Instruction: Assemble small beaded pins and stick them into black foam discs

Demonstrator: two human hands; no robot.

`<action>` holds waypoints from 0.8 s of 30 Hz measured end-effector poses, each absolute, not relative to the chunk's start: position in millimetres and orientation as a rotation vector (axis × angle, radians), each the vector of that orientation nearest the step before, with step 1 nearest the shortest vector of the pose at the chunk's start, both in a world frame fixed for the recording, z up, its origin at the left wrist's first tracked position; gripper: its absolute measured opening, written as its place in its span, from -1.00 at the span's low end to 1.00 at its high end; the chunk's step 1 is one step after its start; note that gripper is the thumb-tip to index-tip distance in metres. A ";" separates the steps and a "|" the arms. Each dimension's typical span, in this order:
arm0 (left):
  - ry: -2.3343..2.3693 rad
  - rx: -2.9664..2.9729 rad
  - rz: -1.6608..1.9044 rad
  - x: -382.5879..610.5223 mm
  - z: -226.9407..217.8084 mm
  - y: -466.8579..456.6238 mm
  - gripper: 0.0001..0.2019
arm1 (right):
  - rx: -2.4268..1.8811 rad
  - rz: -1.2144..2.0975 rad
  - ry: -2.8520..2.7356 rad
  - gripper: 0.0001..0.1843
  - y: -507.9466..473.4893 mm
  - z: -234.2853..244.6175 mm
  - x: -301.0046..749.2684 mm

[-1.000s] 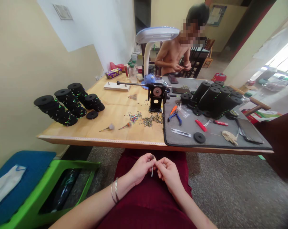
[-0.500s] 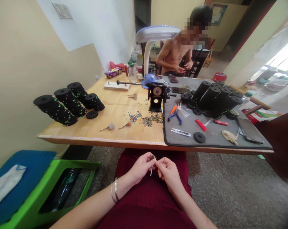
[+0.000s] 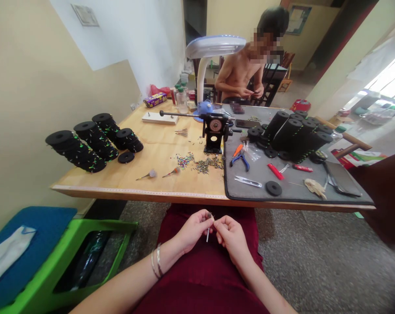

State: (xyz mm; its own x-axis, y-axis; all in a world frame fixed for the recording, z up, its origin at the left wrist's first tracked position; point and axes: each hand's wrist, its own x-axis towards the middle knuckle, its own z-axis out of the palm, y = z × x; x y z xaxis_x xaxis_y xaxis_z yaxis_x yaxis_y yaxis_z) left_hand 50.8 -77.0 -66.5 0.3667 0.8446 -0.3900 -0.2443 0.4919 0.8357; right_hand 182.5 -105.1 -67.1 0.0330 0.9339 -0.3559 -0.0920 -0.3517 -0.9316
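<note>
"What's nearest?"

"Dark-red cloth (image 3: 207,274). Above it, the left hand (image 3: 198,225) has its fingers closed on a thin white rod (image 3: 207,236); the right hand (image 3: 229,232) pinches its fingers together alongside. Whether those grip anything, I can't tell."

"Beyond?"

"A pale wooden table (image 3: 106,181), tiny multicoloured beads (image 3: 185,161), then a black metal device with a round dial (image 3: 215,125)."

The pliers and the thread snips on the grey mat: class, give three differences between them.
The pliers have blue handles, while the thread snips look silver.
The pliers' handles splay apart; the snips lie long and narrow.
The snips lie nearer the mat's front edge than the pliers.
Both rest on the grey mat.
</note>
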 end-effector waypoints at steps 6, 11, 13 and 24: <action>0.935 0.770 0.796 50.3 -65.9 -77.2 -0.70 | -1.432 1.465 -0.920 -0.67 -105.1 -66.5 182.0; 0.937 0.778 0.796 50.3 -65.3 -77.3 -0.70 | -1.433 1.458 -0.922 -0.67 -105.1 -66.9 181.8; 0.936 0.775 0.793 50.2 -66.1 -77.1 -0.71 | -1.434 1.457 -0.922 -0.68 -105.3 -67.4 181.9; 0.955 0.816 0.793 50.5 -65.8 -77.2 -0.71 | -1.429 1.464 -0.934 -0.71 -105.8 -69.9 182.4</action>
State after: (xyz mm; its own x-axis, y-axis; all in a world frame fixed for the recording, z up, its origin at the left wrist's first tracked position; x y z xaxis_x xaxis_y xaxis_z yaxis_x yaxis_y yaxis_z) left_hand 50.5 -77.2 -65.8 0.3610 0.8550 -0.3724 -0.2086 0.4633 0.8613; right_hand 182.4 -105.8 -69.9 0.0294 0.9365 -0.3495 -0.0777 -0.3465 -0.9348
